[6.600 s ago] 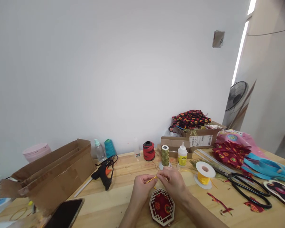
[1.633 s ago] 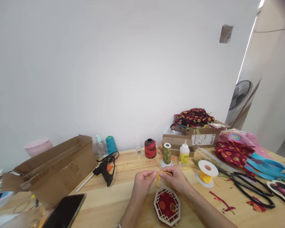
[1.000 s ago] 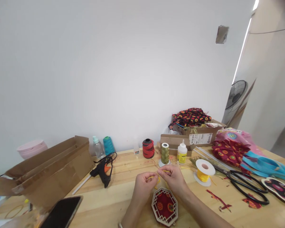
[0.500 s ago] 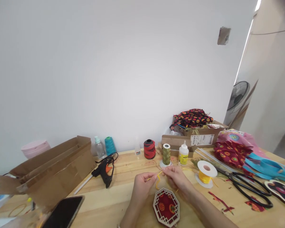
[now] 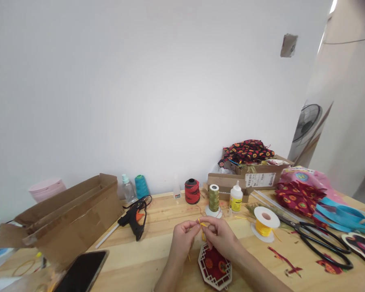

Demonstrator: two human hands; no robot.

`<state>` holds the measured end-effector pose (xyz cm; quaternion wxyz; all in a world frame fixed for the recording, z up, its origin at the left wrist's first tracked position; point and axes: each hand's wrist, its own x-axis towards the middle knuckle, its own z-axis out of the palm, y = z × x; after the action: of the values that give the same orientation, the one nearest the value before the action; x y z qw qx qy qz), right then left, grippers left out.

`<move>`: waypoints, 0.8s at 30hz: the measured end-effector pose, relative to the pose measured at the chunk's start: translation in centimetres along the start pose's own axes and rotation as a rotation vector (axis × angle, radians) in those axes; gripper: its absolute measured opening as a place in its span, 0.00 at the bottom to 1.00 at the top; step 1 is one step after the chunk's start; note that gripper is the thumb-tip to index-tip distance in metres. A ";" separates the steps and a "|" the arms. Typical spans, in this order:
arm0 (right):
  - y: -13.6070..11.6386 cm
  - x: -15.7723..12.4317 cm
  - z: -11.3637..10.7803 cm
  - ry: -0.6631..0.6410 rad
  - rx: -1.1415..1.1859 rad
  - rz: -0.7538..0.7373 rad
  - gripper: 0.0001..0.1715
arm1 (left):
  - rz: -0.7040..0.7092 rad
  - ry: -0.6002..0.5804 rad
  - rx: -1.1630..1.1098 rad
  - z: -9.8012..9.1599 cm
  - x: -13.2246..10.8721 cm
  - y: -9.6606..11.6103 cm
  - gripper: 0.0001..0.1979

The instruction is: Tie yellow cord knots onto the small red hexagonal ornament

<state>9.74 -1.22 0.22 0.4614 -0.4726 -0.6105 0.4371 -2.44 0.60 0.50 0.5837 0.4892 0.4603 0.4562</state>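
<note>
Both hands pinch yellow cord, short length running upright.

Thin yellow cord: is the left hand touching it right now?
Touching. The head view shows the left hand pinching the thin yellow cord at its fingertips; the right hand grips it too.

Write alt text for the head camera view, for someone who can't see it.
A person's left hand and right hand pinch a thin yellow cord between them, above a red octagonal ornament on a wooden table. A black glue gun, thread spools, scissors and an open cardboard box lie around.
</note>
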 end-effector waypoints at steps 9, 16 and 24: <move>-0.6 -0.5 0.0 0.032 -0.343 -0.173 0.16 | 0.097 -0.027 0.054 0.4 -0.3 0.4 0.12; -0.5 0.1 0.0 0.017 0.021 0.011 0.15 | 0.187 -0.015 0.185 0.0 -0.4 0.7 0.17; -1.6 0.5 -2.2 -0.035 0.535 0.178 0.06 | 0.101 -0.057 0.191 -0.8 0.0 -0.2 0.11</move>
<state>11.57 -0.81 2.29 0.5189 -0.3780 -0.4376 0.6296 -3.17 0.72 0.22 0.5236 0.5779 0.4595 0.4252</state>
